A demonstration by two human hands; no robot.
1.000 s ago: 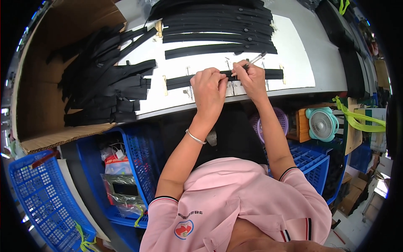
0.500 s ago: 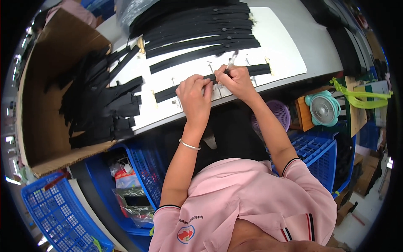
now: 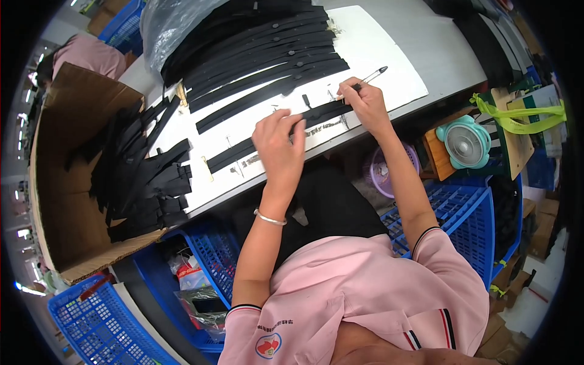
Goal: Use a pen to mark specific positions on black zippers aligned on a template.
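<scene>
A long black fabric strip lies across a white board that has pencil-like marks on it. My left hand rests over the middle of this strip, fingers spread and thumb apart. Toward the strip's right end, my right hand is closed round a pen with a clear barrel and a dark upper end. The pen's lower tip is hidden by the fingers. Beyond the hands, several more black strips lie side by side, some with small round dark spots.
To the left, an open cardboard box lies beside a heap of black strips. A clear plastic bag is at the back. Blue crates, a purple basket and a teal fan are below the table edge.
My right hand has moved right along the strip with the pen, away from my left hand. The pen now leans further right. The whole view has shifted slightly.
</scene>
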